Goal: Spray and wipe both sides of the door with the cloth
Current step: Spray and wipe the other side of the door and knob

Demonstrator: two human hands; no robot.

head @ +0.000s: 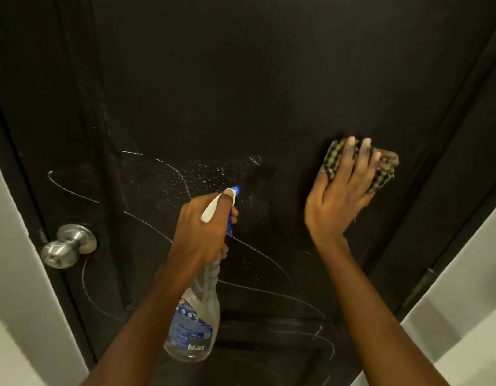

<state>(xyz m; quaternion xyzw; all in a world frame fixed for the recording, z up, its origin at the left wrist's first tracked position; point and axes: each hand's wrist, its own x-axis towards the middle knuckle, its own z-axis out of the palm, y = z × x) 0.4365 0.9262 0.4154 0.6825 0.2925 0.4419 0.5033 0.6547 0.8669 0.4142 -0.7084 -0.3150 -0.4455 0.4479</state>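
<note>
A white wall (10,274) borders the view at far left. Next to it, a silver round knob (66,246) sits on the left edge of the black door (269,79), which fills most of the view. Thin white scribbled lines (74,192) loop across the door's lower half. Near the middle, the left hand (205,227) grips the neck of a clear spray bottle (196,324) with a blue label; its fingers are curled round the blue-and-white spray head, whose nozzle points at the door. The trigger is mostly hidden, so it may be squeezed. A scatter of fine white droplets (202,174) speckles the door just above the nozzle. To the right, the right hand (338,196) presses a folded checked cloth (380,171) flat against the door, its fingers (349,154) straight and spread over the fabric. Further right, a hinge (419,288) shows on the dark frame, with pale wall beyond.
</note>
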